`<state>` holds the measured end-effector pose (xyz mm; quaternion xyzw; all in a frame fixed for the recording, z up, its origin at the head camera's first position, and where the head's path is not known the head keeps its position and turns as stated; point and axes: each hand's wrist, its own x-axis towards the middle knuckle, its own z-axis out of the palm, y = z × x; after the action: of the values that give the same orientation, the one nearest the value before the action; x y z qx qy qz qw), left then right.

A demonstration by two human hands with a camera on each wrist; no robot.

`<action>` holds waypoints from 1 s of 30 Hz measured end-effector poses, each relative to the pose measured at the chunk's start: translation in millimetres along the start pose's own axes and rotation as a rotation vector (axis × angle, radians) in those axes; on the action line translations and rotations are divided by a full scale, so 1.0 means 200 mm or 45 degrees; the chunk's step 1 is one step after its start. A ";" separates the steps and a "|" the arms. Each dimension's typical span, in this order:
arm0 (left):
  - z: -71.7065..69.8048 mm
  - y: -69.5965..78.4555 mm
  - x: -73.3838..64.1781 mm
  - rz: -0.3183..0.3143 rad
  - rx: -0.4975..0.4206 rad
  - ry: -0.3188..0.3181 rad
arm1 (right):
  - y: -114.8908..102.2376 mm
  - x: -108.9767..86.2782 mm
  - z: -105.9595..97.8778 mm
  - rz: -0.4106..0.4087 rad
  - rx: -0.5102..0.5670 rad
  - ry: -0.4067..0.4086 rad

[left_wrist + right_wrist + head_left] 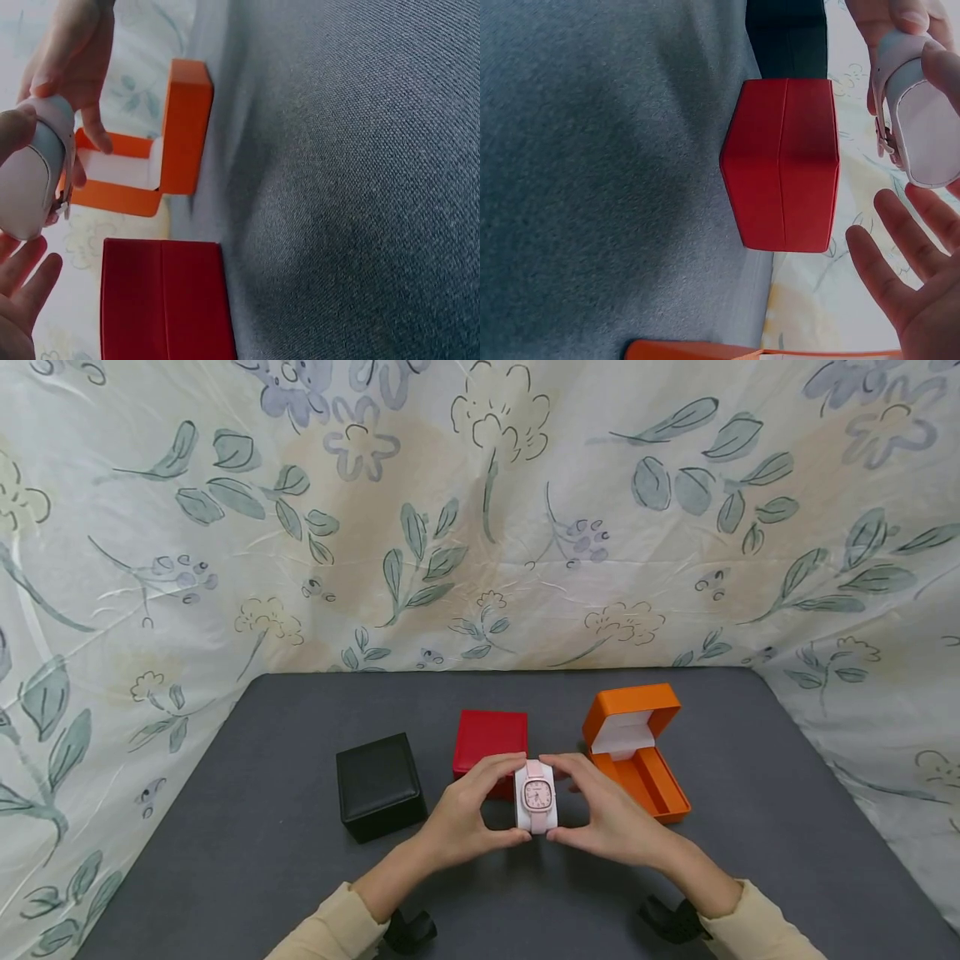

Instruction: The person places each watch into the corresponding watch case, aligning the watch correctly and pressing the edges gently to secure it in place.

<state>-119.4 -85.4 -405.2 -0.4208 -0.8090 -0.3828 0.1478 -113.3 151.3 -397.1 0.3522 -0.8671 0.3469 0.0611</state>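
Note:
A pink wristwatch (pixel 537 795) with a squarish face is strapped round a white cushion (pixel 552 810). My left hand (pixel 471 806) holds the cushion at its left side, thumb at the near end and fingers at the far end. From the right, my right hand (pixel 611 810) grips it the same way. Both wrist views show the watch cushion (pixel 930 135) raised above the table, its buckle on the underside. In the right wrist view some right-hand fingers (pixel 900 281) stretch out past the cushion.
Just behind the hands sits a closed red box (pixel 491 735). A closed black box (pixel 380 785) stands left, and an orange box (pixel 663 785) with its lid raised stands right, its compartment bare. All rest on the grey table (pixel 225 860), before a floral cloth (pixel 420 468).

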 end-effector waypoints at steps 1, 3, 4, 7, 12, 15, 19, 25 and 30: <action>0.00 0.00 0.00 -0.017 -0.002 -0.009 | 0.00 0.00 0.00 0.004 0.001 -0.002; 0.01 0.01 0.00 -0.059 -0.016 -0.029 | 0.01 -0.01 0.00 0.017 0.000 -0.007; 0.02 0.01 0.01 -0.077 -0.026 -0.036 | 0.02 -0.02 -0.01 0.021 0.002 -0.009; 0.03 0.02 0.01 -0.119 -0.045 -0.051 | 0.03 -0.03 -0.01 0.034 0.003 -0.012; 0.06 0.03 0.03 -0.118 -0.052 -0.047 | 0.04 -0.05 -0.03 0.072 0.005 -0.024; 0.08 0.04 0.04 -0.124 -0.062 -0.044 | 0.05 -0.07 -0.04 0.094 0.003 -0.032; 0.12 0.05 0.05 -0.143 -0.071 -0.034 | 0.06 -0.09 -0.06 0.131 -0.036 -0.036; 0.16 0.07 0.08 -0.155 -0.090 -0.025 | 0.08 -0.13 -0.09 0.203 -0.040 -0.054; 0.19 0.08 0.11 -0.142 -0.071 -0.031 | 0.11 -0.15 -0.13 0.227 -0.003 -0.069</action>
<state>-117.4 -37.8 -410.2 -0.3837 -0.8219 -0.4078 0.1045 -107.7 196.8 -399.8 0.2830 -0.8968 0.3401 0.0069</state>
